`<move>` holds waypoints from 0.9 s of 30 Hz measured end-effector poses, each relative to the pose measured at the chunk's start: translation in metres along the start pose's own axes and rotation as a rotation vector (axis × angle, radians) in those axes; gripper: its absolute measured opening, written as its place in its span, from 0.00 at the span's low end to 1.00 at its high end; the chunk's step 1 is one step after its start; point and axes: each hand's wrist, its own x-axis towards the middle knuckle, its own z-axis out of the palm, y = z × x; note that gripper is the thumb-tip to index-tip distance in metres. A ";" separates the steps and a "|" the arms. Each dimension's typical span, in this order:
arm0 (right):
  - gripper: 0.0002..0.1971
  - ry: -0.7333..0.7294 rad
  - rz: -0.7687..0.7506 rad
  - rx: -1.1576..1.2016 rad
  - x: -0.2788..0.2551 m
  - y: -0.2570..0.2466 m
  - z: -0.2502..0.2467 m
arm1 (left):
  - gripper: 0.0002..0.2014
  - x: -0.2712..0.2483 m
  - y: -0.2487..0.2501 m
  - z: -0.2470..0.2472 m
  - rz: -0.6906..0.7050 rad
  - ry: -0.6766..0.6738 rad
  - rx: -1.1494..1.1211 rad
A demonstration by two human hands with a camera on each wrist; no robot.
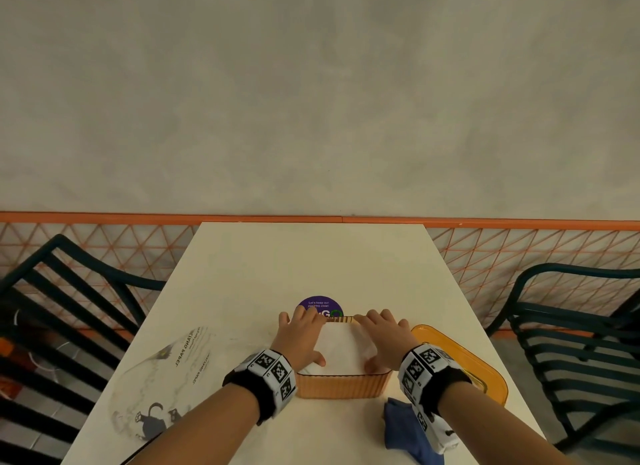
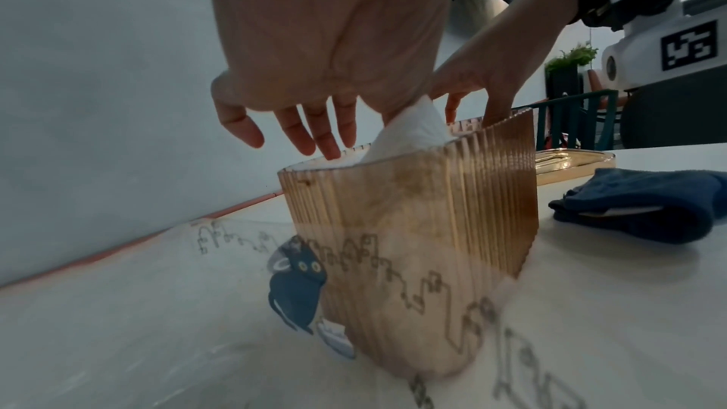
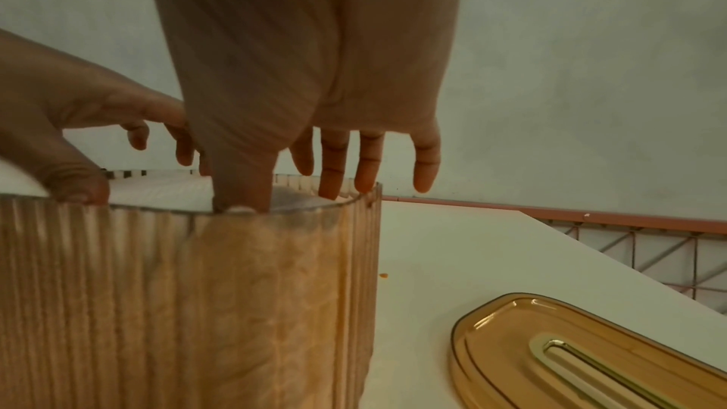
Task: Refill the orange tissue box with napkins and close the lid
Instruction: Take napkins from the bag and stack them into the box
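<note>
The ribbed orange tissue box (image 1: 341, 386) stands open-topped near the table's front, filled with white napkins (image 1: 341, 347). My left hand (image 1: 300, 336) lies flat on the left side of the stack, fingers spread and reaching the far rim. My right hand (image 1: 382, 338) presses the right side the same way, thumb (image 3: 242, 185) pushed down inside the near wall. In the left wrist view a napkin corner (image 2: 413, 132) sticks up above the box (image 2: 409, 248). The orange lid (image 1: 460, 360) with a slot lies flat on the table to the right of the box (image 3: 188, 300).
A crumpled blue cloth (image 1: 407, 430) lies at the front right beside my right wrist. An empty clear napkin wrapper (image 1: 162, 378) with a cat print covers the table's left side. A purple round sticker (image 1: 320, 305) sits behind the box. Dark chairs (image 1: 571, 343) flank the table.
</note>
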 end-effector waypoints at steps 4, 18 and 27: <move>0.48 -0.032 -0.013 -0.020 0.003 -0.002 -0.002 | 0.38 0.001 0.001 -0.003 -0.040 -0.008 0.018; 0.45 -0.012 -0.038 -0.067 -0.001 -0.001 -0.002 | 0.21 -0.003 0.000 -0.003 0.022 0.121 -0.084; 0.37 0.062 -0.129 -0.007 -0.008 -0.004 0.002 | 0.12 -0.024 -0.029 -0.005 0.383 0.091 -0.125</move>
